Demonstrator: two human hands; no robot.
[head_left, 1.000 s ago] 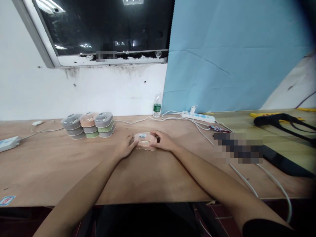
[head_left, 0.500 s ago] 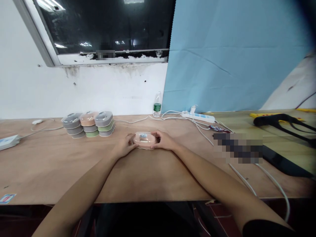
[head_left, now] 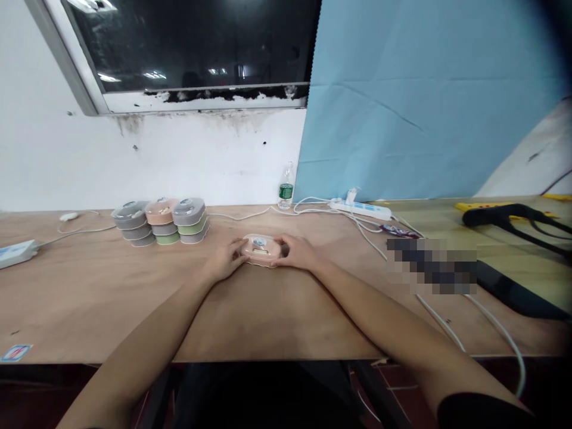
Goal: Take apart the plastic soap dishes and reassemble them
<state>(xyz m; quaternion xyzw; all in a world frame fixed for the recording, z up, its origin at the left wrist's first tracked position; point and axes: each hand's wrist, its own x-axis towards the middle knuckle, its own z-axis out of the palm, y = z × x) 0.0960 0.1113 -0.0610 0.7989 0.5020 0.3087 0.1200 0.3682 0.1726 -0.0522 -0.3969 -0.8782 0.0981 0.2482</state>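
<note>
A pink plastic box (head_left: 261,251) with a clear lid and a round sticker rests on the wooden table in front of me. My left hand (head_left: 227,258) grips its left end, with fingers curled around the edge. On the opposite end, my right hand (head_left: 297,252) holds the box with thumb in front and fingers behind. Back and to the left stand three stacks of similar boxes: a grey stack (head_left: 134,224), a stack with a pink box on top (head_left: 161,212) and one with grey and green boxes (head_left: 191,220).
Near the wall stands a clear bottle (head_left: 286,189) with a green label. White cables and a power strip (head_left: 360,208) lie to its right. Another white power strip (head_left: 18,254) is at the far left. A black object (head_left: 521,291) lies on the right, partly pixelated.
Both hands stay on the pink box, which has hardly moved on the table. The whole view has shifted very slightly.
</note>
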